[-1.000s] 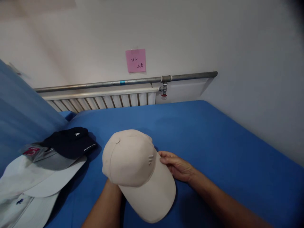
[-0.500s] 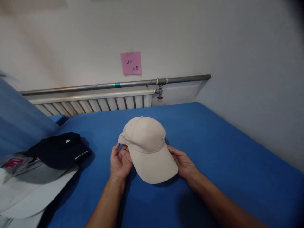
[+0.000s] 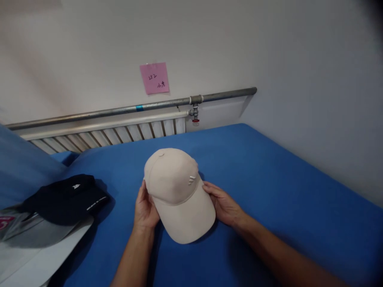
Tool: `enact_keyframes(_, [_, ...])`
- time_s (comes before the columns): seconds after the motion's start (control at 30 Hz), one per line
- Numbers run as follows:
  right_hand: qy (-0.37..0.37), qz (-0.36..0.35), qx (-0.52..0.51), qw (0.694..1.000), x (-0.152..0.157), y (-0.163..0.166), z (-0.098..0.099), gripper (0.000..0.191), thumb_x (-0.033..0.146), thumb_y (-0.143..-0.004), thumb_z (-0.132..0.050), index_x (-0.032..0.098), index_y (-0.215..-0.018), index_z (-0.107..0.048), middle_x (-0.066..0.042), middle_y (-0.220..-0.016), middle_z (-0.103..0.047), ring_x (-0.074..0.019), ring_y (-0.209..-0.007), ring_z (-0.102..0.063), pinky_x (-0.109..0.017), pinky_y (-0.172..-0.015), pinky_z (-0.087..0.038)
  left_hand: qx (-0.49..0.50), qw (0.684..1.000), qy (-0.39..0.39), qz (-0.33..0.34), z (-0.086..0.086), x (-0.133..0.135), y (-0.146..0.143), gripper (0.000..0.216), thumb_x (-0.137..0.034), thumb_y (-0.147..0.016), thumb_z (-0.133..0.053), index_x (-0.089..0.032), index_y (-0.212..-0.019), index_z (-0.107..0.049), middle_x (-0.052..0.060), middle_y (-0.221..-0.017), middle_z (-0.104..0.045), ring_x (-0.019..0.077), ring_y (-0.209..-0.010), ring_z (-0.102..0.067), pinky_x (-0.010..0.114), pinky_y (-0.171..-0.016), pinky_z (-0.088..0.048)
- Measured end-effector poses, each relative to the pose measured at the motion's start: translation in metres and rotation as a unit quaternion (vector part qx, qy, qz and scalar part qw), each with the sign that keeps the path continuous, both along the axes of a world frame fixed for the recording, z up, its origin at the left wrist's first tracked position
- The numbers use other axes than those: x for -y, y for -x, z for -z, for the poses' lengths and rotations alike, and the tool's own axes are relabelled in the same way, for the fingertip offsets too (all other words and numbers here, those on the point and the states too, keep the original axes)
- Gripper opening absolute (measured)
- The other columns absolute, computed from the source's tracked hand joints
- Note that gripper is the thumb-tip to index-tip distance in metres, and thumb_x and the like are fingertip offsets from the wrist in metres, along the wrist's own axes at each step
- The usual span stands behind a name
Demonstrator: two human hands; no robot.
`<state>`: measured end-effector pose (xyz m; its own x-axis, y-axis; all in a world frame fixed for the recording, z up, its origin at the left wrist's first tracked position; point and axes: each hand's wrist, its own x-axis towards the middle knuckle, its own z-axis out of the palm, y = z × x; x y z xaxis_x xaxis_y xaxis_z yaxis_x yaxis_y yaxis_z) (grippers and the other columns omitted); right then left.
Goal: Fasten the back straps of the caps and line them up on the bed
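Note:
A beige baseball cap point(image 3: 175, 187) with a small raised logo on its front is held between my two hands over the blue bed surface point(image 3: 257, 175). Its brim points down toward me and slightly right. My left hand point(image 3: 146, 207) grips the cap's left side, with some fingers hidden behind and under it. On the other side, my right hand point(image 3: 223, 203) holds the edge near where brim and crown meet; part of its fingers is hidden beneath.
At the left lies a pile of caps: a navy cap point(image 3: 68, 199) on top of a grey cap point(image 3: 38, 231) and a white brim point(image 3: 56, 255). Behind the bed are a radiator point(image 3: 113, 135), a metal pipe point(image 3: 104, 113) with a red-handled valve point(image 3: 195, 119), and a pink note point(image 3: 154, 78) on the wall.
The beige cap has turned and tipped, so its front and logo face me more. Both hands still hold it. The whole view has shifted a little.

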<state>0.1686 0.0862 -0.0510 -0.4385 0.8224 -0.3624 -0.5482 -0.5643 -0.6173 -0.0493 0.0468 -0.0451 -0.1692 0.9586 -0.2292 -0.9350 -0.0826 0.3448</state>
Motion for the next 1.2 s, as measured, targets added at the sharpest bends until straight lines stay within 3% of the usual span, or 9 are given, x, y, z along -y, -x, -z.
enact_keyframes(0.13, [0.02, -0.002, -0.014, 1.0, 0.007, 0.002, -0.004, 0.028, 0.021, -0.059, -0.082, 0.018, -0.083, -0.069, 0.003, -0.078, -0.069, -0.0113, -0.074, -0.061, -0.024, -0.07, -0.046, 0.01, 0.999, -0.035, -0.021, 0.007, -0.001, 0.01, 0.037, -0.023, -0.095, -0.04, -0.016, -0.084, -0.075, 0.002, -0.078, -0.077, 0.0119, -0.069, -0.073, 0.015, -0.066, -0.056])
enact_keyframes(0.2, [0.032, -0.013, -0.031, 0.999, 0.012, 0.003, -0.005, 0.031, 0.023, -0.058, -0.083, 0.018, -0.084, -0.067, 0.003, -0.072, -0.067, -0.0109, -0.067, -0.059, -0.024, -0.061, -0.044, 0.011, 0.998, -0.041, -0.046, 0.008, -0.001, 0.017, 0.036, -0.021, -0.095, -0.041, -0.018, -0.081, -0.074, 0.001, -0.076, -0.077, 0.0106, -0.067, -0.072, 0.014, -0.066, -0.055])
enact_keyframes(0.4, [0.035, -0.084, -0.051, 0.995, 0.033, 0.017, -0.007, 0.033, 0.029, -0.063, -0.082, 0.017, -0.085, -0.06, 0.001, -0.073, -0.063, -0.0118, -0.065, -0.06, -0.022, -0.049, -0.039, -0.042, 0.988, 0.025, -0.144, 0.015, -0.005, 0.032, 0.034, -0.02, -0.094, -0.044, -0.024, -0.077, -0.074, -0.003, -0.075, -0.077, 0.0112, -0.07, -0.072, 0.019, -0.075, -0.056])
enact_keyframes(0.57, [0.044, -0.05, -0.008, 0.998, 0.038, 0.027, 0.001, 0.038, 0.033, -0.063, -0.082, 0.017, -0.087, -0.057, 0.003, -0.068, -0.058, -0.0089, -0.055, -0.054, -0.021, -0.044, -0.035, -0.082, 0.99, -0.005, -0.111, 0.023, -0.007, 0.027, 0.026, -0.022, -0.091, -0.051, -0.027, -0.081, -0.075, -0.006, -0.079, -0.077, 0.0108, -0.077, -0.073, 0.019, -0.082, -0.055])
enact_keyframes(0.83, [0.081, -0.027, -0.017, 0.996, 0.032, 0.02, 0.003, 0.037, 0.026, -0.058, -0.083, 0.018, -0.077, -0.052, 0.005, -0.06, -0.054, -0.0081, -0.052, -0.05, -0.021, -0.044, -0.034, -0.022, 0.99, -0.003, -0.139, 0.005, -0.003, 0.034, 0.041, -0.022, -0.098, -0.035, -0.025, -0.086, -0.075, -0.002, -0.082, -0.078, 0.0084, -0.081, -0.072, 0.017, -0.082, -0.053])
enact_keyframes(1.07, [0.091, -0.041, -0.019, 0.995, 0.031, 0.023, 0.004, 0.034, 0.023, -0.06, -0.082, 0.018, -0.076, -0.053, 0.005, -0.058, -0.054, -0.0081, -0.051, -0.05, -0.021, -0.045, -0.034, -0.045, 0.99, -0.045, -0.123, 0.004, -0.001, 0.045, 0.037, -0.018, -0.097, -0.036, -0.025, -0.1, -0.072, -0.001, -0.079, -0.077, 0.0083, -0.08, -0.072, 0.016, -0.081, -0.052])
enact_keyframes(1.2, [0.076, -0.023, -0.027, 0.996, 0.027, 0.02, 0.004, 0.035, 0.023, -0.059, -0.081, 0.018, -0.076, -0.051, 0.005, -0.058, -0.054, -0.0078, -0.051, -0.049, -0.021, -0.044, -0.031, -0.032, 0.995, -0.011, -0.094, 0.002, 0.0, 0.034, 0.044, -0.034, -0.099, -0.026, -0.02, -0.109, -0.067, 0.005, -0.088, -0.077, 0.0134, -0.091, -0.071, 0.026, -0.09, -0.053])
